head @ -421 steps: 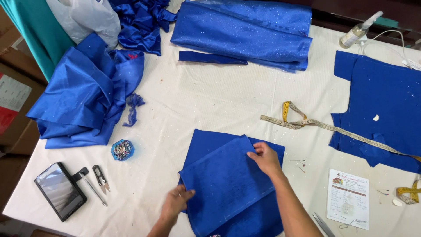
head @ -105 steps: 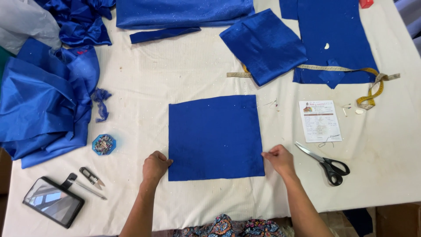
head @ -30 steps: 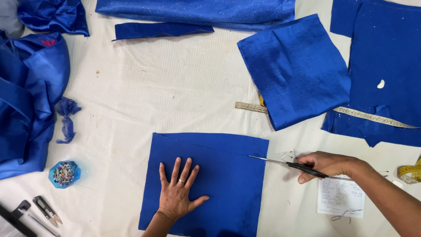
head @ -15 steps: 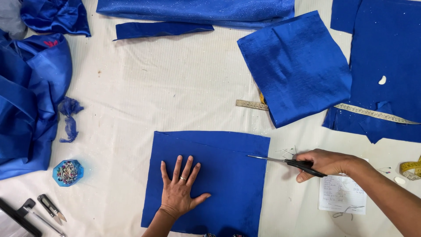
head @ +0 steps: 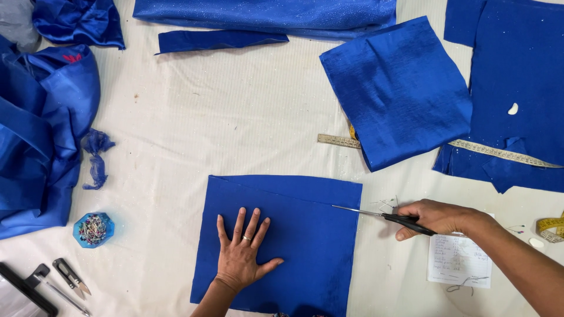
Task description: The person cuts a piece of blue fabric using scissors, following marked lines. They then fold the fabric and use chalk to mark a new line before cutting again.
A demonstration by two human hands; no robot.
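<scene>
1. Head view: left hand (head: 242, 253) flat, fingers spread, pressing blue fabric square (head: 294, 235) on the white table (head: 205, 117)
2. Right hand (head: 432, 217) clamped on black-handled scissors (head: 388, 216), blades at the square's right edge
3. Pin holder (head: 93, 229) far left; paper slip (head: 458, 261) under right wrist

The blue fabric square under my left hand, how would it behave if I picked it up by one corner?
The blue fabric square would probably droop and fold, since similar cloth lies crumpled in soft folds nearby. It looks thin and light, lying flat under the left hand. Its slight sheen suggests it might slide on the table, which may be why the hand presses it while the right hand works the scissors.
</scene>
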